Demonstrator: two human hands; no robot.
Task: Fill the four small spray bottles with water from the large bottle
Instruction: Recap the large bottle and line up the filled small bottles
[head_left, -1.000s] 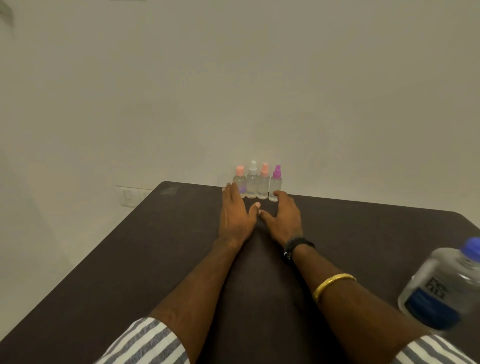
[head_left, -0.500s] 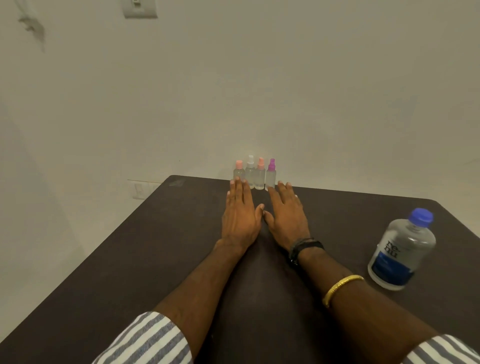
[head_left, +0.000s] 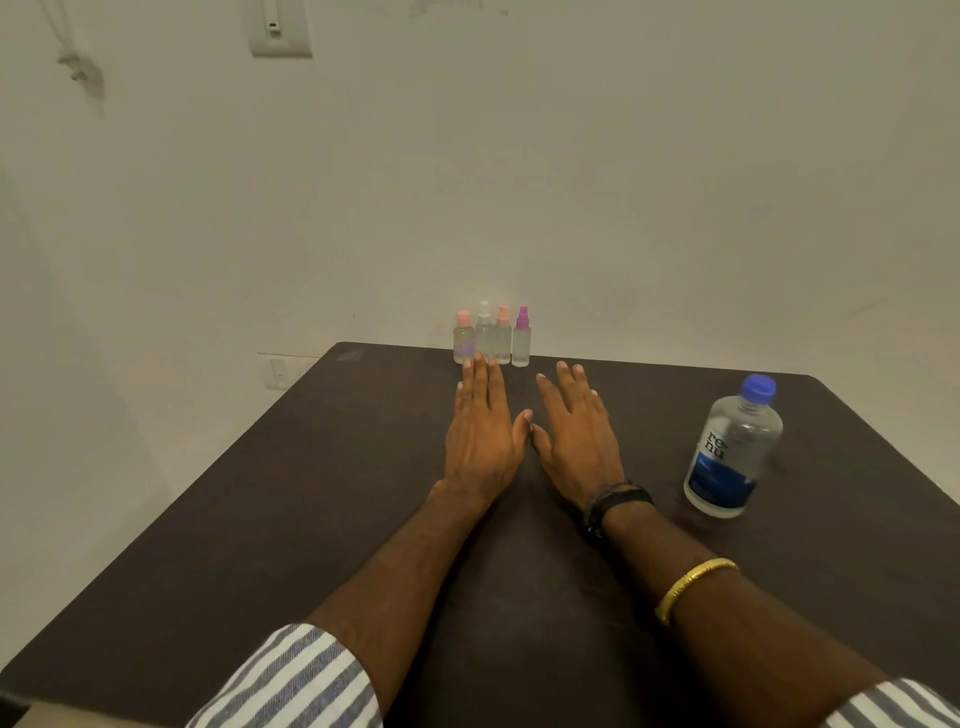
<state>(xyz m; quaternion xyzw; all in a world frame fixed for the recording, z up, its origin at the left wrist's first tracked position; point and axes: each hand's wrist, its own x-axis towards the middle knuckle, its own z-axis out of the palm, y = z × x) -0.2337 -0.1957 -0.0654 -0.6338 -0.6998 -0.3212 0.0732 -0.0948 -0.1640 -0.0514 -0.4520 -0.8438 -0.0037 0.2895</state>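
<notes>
Several small clear spray bottles stand in a row at the table's far edge: a peach-capped one (head_left: 463, 339), a white-capped one (head_left: 484, 335), another peach-capped one (head_left: 502, 336) and a purple-capped one (head_left: 521, 339). All are capped and upright. My left hand (head_left: 483, 431) lies flat, palm down, its fingertips just short of the leftmost bottles. My right hand (head_left: 574, 434) lies flat beside it, thumbs nearly touching. The large clear bottle (head_left: 732, 449) with a blue cap and blue label stands upright to the right of my right hand, untouched.
The dark brown table (head_left: 260, 509) butts against a pale wall. A wall socket (head_left: 279, 373) sits low beyond the table's left corner, and a switch plate (head_left: 280, 28) is high on the wall. Striped sleeves show at the bottom.
The view has tilted up, so the large bottle now shows fully at the right. My right hand has flattened and spread; both hands lie slightly apart at the fingers.
</notes>
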